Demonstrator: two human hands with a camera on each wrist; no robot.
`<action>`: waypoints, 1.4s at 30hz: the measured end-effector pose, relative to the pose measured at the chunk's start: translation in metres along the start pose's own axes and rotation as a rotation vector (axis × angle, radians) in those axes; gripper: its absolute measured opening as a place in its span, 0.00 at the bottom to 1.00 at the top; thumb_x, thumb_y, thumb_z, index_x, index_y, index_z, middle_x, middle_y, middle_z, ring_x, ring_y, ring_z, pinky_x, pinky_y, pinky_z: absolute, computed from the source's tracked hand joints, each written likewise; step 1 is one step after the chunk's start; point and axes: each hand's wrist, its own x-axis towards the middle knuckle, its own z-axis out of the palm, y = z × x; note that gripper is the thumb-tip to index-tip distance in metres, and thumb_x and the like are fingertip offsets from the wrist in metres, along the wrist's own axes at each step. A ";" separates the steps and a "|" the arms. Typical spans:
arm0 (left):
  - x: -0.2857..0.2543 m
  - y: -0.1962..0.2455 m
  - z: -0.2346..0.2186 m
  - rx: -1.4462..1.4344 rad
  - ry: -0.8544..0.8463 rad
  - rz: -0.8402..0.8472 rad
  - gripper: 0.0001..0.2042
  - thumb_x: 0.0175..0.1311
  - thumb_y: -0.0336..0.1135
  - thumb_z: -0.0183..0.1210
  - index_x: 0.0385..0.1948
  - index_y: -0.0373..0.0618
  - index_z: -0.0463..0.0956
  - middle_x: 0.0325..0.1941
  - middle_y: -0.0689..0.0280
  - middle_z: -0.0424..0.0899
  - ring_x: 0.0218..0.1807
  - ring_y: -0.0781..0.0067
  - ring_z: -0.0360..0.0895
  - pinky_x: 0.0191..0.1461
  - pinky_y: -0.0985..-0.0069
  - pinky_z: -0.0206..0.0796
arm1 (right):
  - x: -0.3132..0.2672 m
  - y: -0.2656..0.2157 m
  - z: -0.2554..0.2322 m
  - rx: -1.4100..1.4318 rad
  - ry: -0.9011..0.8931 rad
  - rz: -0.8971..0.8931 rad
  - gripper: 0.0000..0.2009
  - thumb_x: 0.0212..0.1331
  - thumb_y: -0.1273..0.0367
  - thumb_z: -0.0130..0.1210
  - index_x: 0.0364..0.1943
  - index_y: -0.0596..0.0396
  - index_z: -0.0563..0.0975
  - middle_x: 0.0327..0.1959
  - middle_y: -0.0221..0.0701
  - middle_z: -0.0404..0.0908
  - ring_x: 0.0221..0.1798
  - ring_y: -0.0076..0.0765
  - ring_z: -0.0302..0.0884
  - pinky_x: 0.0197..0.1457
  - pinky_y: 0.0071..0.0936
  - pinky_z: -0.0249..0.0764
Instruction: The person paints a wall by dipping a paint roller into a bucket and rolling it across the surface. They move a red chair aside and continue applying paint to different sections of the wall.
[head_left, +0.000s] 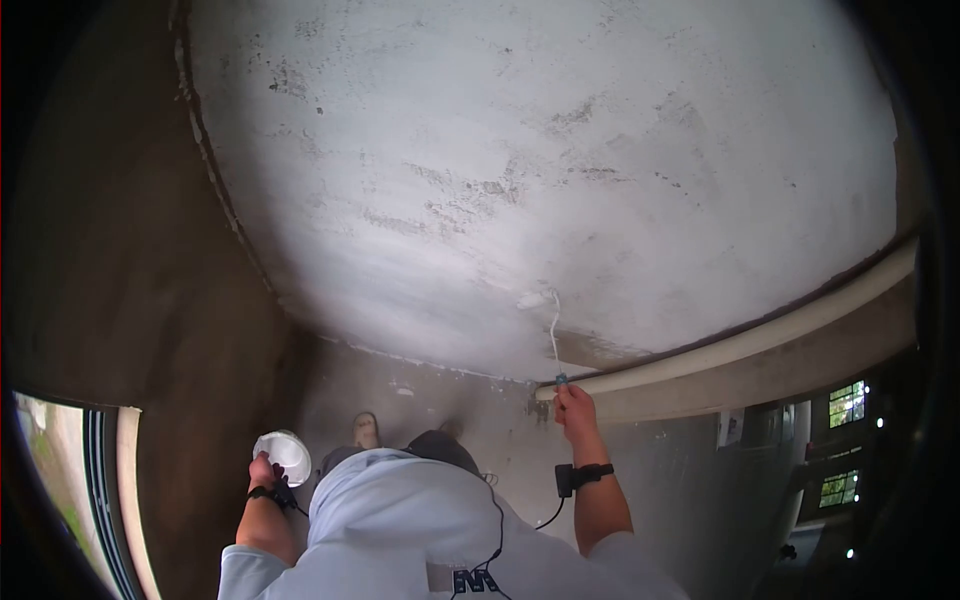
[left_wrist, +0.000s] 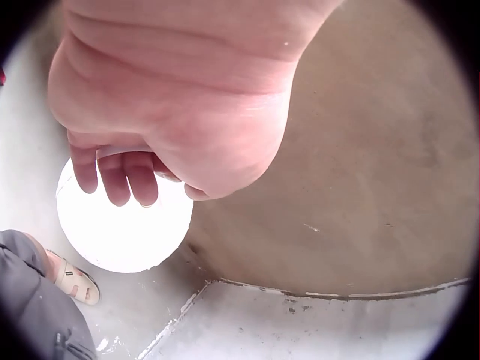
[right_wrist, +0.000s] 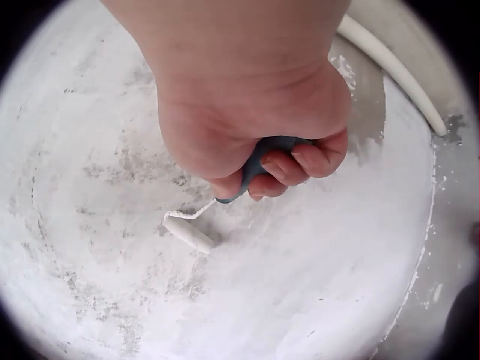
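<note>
In the head view my right hand (head_left: pixel 575 408) grips the handle of a small paint roller (head_left: pixel 555 325), whose head lies against a patchy white wall (head_left: pixel 420 250). The right wrist view shows the fingers of my right hand (right_wrist: pixel 259 139) curled round the dark blue-grey handle, with the white roller head (right_wrist: pixel 189 235) on the wall. At the lower left, my left hand (head_left: pixel 262 472) holds a white round container (head_left: pixel 287 455) by its rim. Up close in the left wrist view, the fingers of my left hand (left_wrist: pixel 172 127) hook over the edge of the bright white container (left_wrist: pixel 124 225).
A brown, unpainted wall (head_left: pixel 130 230) stands on the left, beside a window at the lower left. A pale pipe-like strip (head_left: pixel 740 345) runs along the white wall's right edge. Below are the grey floor (head_left: pixel 480 410) and a foot in a light shoe (head_left: pixel 366 430).
</note>
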 end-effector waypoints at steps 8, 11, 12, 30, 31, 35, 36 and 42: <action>-0.022 0.014 0.022 -0.105 -0.004 0.013 0.19 0.64 0.46 0.50 0.55 0.54 0.68 0.40 0.66 0.70 0.40 0.66 0.70 0.51 0.56 0.62 | 0.011 0.040 -0.033 0.386 -0.092 0.247 0.07 0.68 0.64 0.51 0.35 0.51 0.72 0.24 0.26 0.71 0.19 0.25 0.64 0.23 0.25 0.62; -0.018 0.003 0.014 -0.105 0.026 -0.006 0.19 0.64 0.47 0.50 0.56 0.55 0.67 0.39 0.66 0.70 0.39 0.66 0.70 0.49 0.55 0.63 | 0.013 0.043 -0.025 0.370 -0.161 0.254 0.06 0.67 0.66 0.52 0.33 0.51 0.71 0.25 0.28 0.71 0.20 0.28 0.66 0.24 0.29 0.64; -0.018 0.000 0.012 -0.094 0.032 -0.010 0.20 0.64 0.47 0.50 0.56 0.55 0.67 0.39 0.66 0.70 0.38 0.66 0.70 0.48 0.55 0.64 | 0.013 0.040 -0.020 0.292 -0.195 0.213 0.06 0.66 0.67 0.52 0.33 0.51 0.71 0.25 0.28 0.71 0.21 0.29 0.67 0.24 0.31 0.65; -0.013 -0.047 -0.042 -0.294 0.115 -0.101 0.19 0.64 0.50 0.49 0.52 0.53 0.69 0.33 0.66 0.71 0.30 0.68 0.70 0.36 0.58 0.65 | 0.006 0.006 0.052 -0.002 -0.243 0.165 0.05 0.60 0.74 0.53 0.29 0.52 0.69 0.17 0.25 0.64 0.14 0.24 0.60 0.16 0.25 0.56; -0.010 -0.049 -0.044 -0.308 0.117 -0.107 0.19 0.64 0.50 0.49 0.52 0.53 0.69 0.33 0.66 0.71 0.30 0.68 0.70 0.36 0.58 0.65 | 0.009 0.003 0.060 -0.014 -0.253 0.166 0.05 0.60 0.74 0.53 0.29 0.52 0.69 0.17 0.25 0.64 0.14 0.24 0.60 0.16 0.25 0.56; -0.010 -0.058 -0.047 -0.386 0.111 -0.125 0.20 0.65 0.49 0.49 0.56 0.54 0.68 0.37 0.65 0.72 0.35 0.67 0.71 0.41 0.57 0.65 | 0.012 -0.006 0.099 -0.038 -0.324 0.181 0.05 0.60 0.73 0.54 0.30 0.54 0.70 0.17 0.26 0.65 0.13 0.25 0.60 0.17 0.25 0.57; -0.014 -0.057 -0.046 -0.410 0.121 -0.125 0.21 0.65 0.49 0.49 0.57 0.55 0.67 0.38 0.65 0.72 0.36 0.67 0.72 0.42 0.57 0.65 | 0.013 -0.010 0.109 -0.037 -0.346 0.181 0.05 0.60 0.73 0.54 0.30 0.55 0.70 0.17 0.27 0.66 0.13 0.25 0.61 0.17 0.25 0.58; -0.018 -0.066 -0.058 -0.486 0.106 -0.119 0.20 0.66 0.48 0.49 0.58 0.55 0.66 0.38 0.65 0.72 0.37 0.66 0.72 0.43 0.58 0.66 | 0.035 -0.024 0.167 -0.208 -0.486 0.105 0.09 0.61 0.71 0.55 0.42 0.63 0.73 0.19 0.28 0.68 0.14 0.25 0.63 0.17 0.26 0.58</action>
